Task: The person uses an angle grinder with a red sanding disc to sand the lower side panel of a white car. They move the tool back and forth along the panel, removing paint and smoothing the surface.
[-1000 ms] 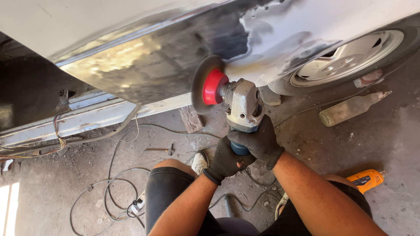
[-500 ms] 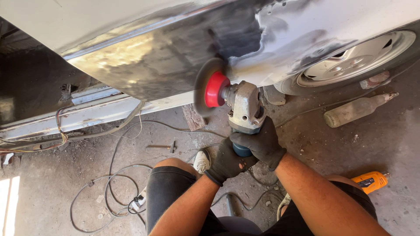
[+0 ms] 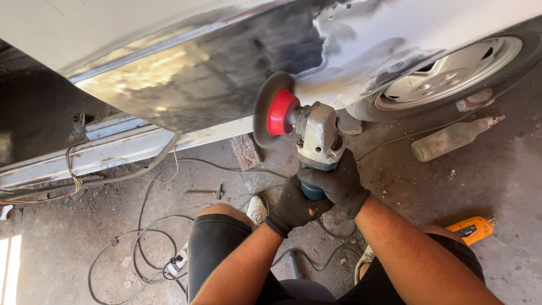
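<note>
Both hands (image 3: 319,197), grinder (image 3: 316,135) slightly lower

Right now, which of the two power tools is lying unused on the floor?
The orange tool by the person's right knee lies untouched. The grey grinder is gripped by both gloved hands against the car panel.

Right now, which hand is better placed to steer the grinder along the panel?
Probably the right hand: it grips the grinder just behind its head. The left hand holds lower, at the handle's end.

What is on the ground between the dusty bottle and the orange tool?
Nothing but bare, dusty concrete floor lies between the dusty bottle and the orange tool, as the head view shows.
</note>
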